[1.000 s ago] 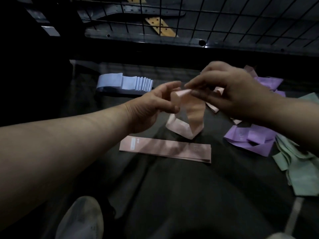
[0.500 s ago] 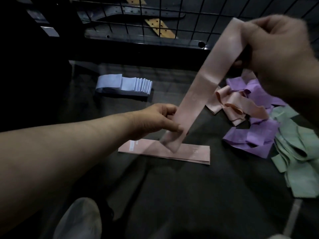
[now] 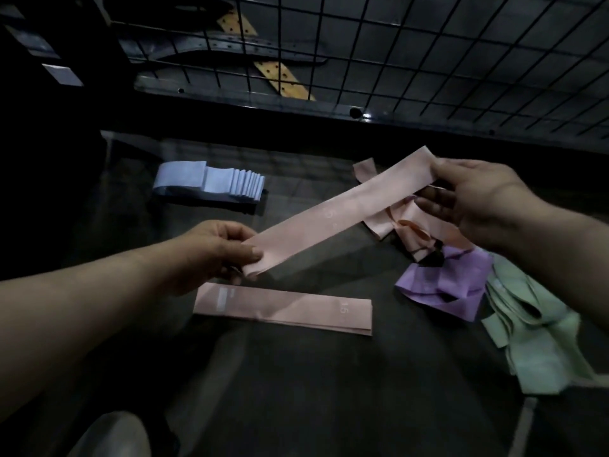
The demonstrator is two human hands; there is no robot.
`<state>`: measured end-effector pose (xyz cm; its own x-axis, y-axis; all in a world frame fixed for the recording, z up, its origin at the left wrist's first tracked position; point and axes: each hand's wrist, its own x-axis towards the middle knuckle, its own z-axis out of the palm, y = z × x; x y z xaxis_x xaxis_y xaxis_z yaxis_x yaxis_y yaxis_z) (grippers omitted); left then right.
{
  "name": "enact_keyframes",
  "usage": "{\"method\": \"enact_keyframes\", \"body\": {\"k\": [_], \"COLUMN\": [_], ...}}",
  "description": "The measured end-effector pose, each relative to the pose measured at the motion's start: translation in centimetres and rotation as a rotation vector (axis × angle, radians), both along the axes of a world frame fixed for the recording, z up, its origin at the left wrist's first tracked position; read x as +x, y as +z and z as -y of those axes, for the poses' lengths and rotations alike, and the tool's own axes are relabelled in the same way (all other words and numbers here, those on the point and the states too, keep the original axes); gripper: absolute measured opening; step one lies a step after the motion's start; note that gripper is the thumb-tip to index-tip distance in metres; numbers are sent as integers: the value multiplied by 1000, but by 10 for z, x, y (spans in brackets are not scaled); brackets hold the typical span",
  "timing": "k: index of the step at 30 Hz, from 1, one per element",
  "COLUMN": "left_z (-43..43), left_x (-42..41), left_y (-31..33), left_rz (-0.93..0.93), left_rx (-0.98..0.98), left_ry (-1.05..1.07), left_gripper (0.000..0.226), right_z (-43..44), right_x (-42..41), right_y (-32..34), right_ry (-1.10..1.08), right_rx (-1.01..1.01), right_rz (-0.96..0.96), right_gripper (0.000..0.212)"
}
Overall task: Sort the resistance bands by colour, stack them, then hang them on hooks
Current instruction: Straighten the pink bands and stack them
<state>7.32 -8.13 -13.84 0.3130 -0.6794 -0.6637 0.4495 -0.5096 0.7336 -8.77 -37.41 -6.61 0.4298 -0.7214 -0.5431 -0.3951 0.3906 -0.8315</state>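
A pink band (image 3: 339, 212) is stretched flat between both hands, slanting up to the right. My left hand (image 3: 214, 252) pinches its lower end and my right hand (image 3: 474, 199) grips its upper end. Just below it a flat stack of pink bands (image 3: 286, 308) lies on the dark surface. Loose pink bands (image 3: 405, 222) sit crumpled behind the held one. Purple bands (image 3: 445, 282) and green bands (image 3: 540, 334) lie in untidy heaps at the right. A neat row of light blue bands (image 3: 211, 179) rests at the back left.
A black wire grid panel (image 3: 395, 61) stands behind the dark work surface (image 3: 296, 390). A yellow perforated strip (image 3: 280, 74) shows through the grid. A pale rounded shape (image 3: 108, 437) sits at the bottom left edge.
The pink band, bunched between the hands a second ago, was pulled out long and raised high. My right hand has since lowered its end, so the band lies flatter above the pink stack.
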Motion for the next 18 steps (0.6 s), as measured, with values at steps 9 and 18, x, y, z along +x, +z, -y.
{"method": "enact_keyframes", "body": {"k": [9, 18], "left_z": [-3, -7], "left_x": [4, 2], "left_y": [8, 14], "left_rz": [-48, -4], "left_rx": [-22, -41], "left_ry": [174, 208], "left_gripper": [32, 25], "right_z": [12, 4], "right_x": [-10, -24], "right_y": [-7, -29], "right_ry": [23, 12], "right_rx": [94, 136], "right_rz": [-56, -95], "right_gripper": [10, 15]}}
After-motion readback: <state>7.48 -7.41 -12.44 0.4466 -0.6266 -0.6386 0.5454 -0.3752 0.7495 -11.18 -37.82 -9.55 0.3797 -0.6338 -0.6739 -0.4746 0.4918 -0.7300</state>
